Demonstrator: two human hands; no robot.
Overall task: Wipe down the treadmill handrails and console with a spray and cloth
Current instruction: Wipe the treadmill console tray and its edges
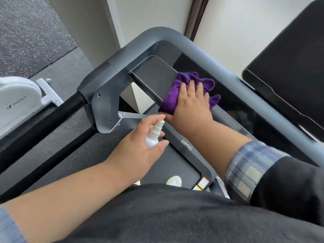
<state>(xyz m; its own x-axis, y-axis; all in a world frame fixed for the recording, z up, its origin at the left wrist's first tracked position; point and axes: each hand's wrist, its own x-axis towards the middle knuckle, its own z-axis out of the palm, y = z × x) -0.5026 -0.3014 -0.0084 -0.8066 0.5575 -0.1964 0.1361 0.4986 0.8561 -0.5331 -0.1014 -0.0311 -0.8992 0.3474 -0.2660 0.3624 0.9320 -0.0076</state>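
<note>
The right hand point(190, 100) presses flat, fingers straight, on the purple cloth point(177, 95) lying on the console point(154, 74). The left hand point(140, 142) grips the spray bottle point(154, 135) beside it, above the belt.

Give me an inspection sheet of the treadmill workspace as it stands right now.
Surface: dark glossy console inside the grey handrail frame; the cloth covers part of it.
Job's things: purple cloth bunched on the console; white spray bottle held upright, nozzle towards the console.
Clutter: nothing seen.
Grippers: right hand presses flat on the cloth, fingers straight; left hand grips the spray bottle.
Cables: nothing seen.
Surroundings: black treadmill belt below; white machine to the left on speckled flooring; pale wall ahead; dark panel at the right.
</note>
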